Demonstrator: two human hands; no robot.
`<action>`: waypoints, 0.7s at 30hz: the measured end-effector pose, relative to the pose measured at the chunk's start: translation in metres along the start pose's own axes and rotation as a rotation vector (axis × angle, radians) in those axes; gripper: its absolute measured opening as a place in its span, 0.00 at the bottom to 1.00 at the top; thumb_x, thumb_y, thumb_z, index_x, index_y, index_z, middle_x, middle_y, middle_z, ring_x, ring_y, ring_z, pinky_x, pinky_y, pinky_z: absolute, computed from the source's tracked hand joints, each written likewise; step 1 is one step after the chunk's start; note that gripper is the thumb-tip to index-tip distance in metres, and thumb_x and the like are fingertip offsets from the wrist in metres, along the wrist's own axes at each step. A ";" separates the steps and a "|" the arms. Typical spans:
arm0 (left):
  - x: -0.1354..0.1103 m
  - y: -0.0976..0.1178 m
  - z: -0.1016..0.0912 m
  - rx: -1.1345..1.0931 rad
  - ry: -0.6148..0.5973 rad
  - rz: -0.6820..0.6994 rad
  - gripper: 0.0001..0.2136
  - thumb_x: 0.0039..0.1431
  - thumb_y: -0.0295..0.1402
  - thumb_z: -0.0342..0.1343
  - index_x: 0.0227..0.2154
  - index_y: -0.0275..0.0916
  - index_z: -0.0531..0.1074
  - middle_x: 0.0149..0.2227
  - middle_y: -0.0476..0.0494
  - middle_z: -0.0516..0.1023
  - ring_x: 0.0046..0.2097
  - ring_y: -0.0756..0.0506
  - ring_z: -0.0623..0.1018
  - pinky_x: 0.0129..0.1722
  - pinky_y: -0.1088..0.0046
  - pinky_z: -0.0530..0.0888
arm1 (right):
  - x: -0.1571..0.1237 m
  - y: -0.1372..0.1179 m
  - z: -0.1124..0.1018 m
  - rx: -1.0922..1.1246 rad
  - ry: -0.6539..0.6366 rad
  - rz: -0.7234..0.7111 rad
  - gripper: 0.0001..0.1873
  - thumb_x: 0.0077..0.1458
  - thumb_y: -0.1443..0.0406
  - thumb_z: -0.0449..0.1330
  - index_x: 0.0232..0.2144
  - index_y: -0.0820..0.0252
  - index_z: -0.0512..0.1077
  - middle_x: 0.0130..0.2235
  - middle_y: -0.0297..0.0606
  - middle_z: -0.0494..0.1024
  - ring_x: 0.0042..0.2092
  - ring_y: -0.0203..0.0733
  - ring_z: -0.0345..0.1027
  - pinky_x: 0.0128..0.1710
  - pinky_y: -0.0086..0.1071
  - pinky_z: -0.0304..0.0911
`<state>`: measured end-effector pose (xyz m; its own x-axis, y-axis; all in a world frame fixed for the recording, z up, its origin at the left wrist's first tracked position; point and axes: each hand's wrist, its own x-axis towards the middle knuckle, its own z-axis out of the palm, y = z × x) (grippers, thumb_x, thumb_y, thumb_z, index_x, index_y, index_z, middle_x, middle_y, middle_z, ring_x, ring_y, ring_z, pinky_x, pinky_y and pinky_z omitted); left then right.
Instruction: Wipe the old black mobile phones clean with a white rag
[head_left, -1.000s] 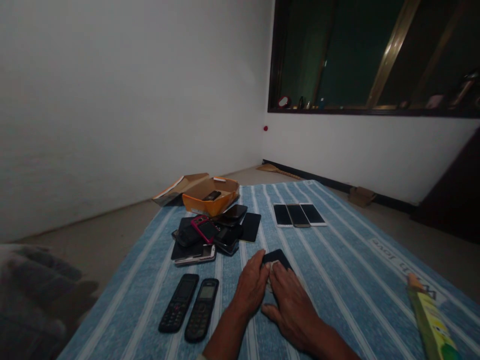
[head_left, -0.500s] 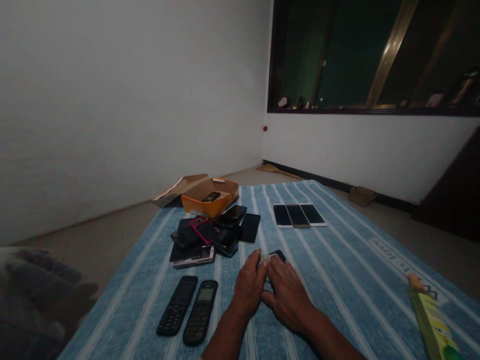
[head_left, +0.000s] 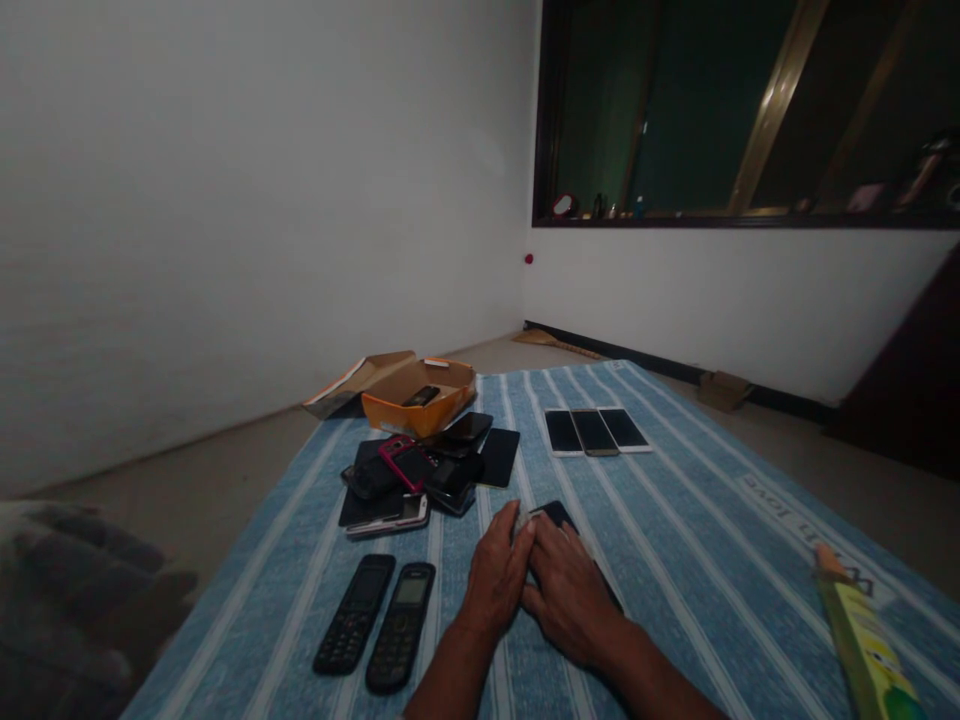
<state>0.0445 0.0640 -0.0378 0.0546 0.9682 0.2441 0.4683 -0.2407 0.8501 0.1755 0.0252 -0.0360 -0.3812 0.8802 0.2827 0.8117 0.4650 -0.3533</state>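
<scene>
Both my hands rest on a dark phone lying flat on the blue striped cloth. My left hand presses its left edge with fingers curled. My right hand covers most of the phone, fingers bent down, with a small pale cloth or wipe under its fingertips. Only the phone's far end and a strip of its right edge show. Two black keypad phones lie side by side to the left of my left hand.
A heap of several phones lies ahead left, with an orange cardboard box behind it holding one phone. Three smartphones lie in a row farther back. A yellow-green bottle or pack lies at the right. A dark bundle sits at the left.
My right hand has slid back and forth over the dark phone with the pale cloth, and now covers more of it than a second ago. My left hand stayed at its edge.
</scene>
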 end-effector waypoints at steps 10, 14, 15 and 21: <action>-0.002 0.002 -0.002 0.004 -0.025 -0.023 0.23 0.63 0.43 0.47 0.56 0.35 0.67 0.58 0.36 0.72 0.59 0.41 0.71 0.60 0.58 0.66 | -0.003 -0.002 0.000 -0.020 -0.001 0.030 0.31 0.59 0.65 0.55 0.64 0.61 0.58 0.66 0.47 0.59 0.67 0.52 0.48 0.65 0.53 0.46; -0.003 0.003 -0.002 0.002 -0.029 -0.028 0.24 0.62 0.43 0.47 0.56 0.35 0.67 0.58 0.35 0.72 0.60 0.40 0.70 0.60 0.59 0.66 | -0.010 0.000 -0.004 -0.036 -0.016 0.012 0.32 0.59 0.63 0.57 0.64 0.60 0.57 0.64 0.47 0.62 0.66 0.52 0.51 0.64 0.52 0.49; -0.003 0.003 -0.002 0.002 -0.030 -0.028 0.24 0.62 0.43 0.47 0.56 0.35 0.67 0.58 0.35 0.72 0.60 0.40 0.71 0.60 0.58 0.66 | -0.008 0.002 -0.005 -0.040 -0.016 0.009 0.30 0.60 0.63 0.56 0.63 0.59 0.58 0.64 0.48 0.63 0.66 0.52 0.52 0.63 0.52 0.50; -0.002 0.001 -0.002 -0.008 -0.033 -0.004 0.23 0.63 0.43 0.47 0.56 0.34 0.67 0.56 0.34 0.74 0.58 0.39 0.72 0.58 0.58 0.68 | 0.013 0.024 -0.005 -0.094 0.052 0.106 0.22 0.61 0.63 0.55 0.57 0.62 0.66 0.62 0.52 0.65 0.65 0.54 0.55 0.62 0.54 0.51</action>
<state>0.0432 0.0617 -0.0367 0.0819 0.9708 0.2253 0.4615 -0.2373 0.8548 0.1918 0.0475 -0.0360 -0.2698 0.9168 0.2946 0.8849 0.3567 -0.2995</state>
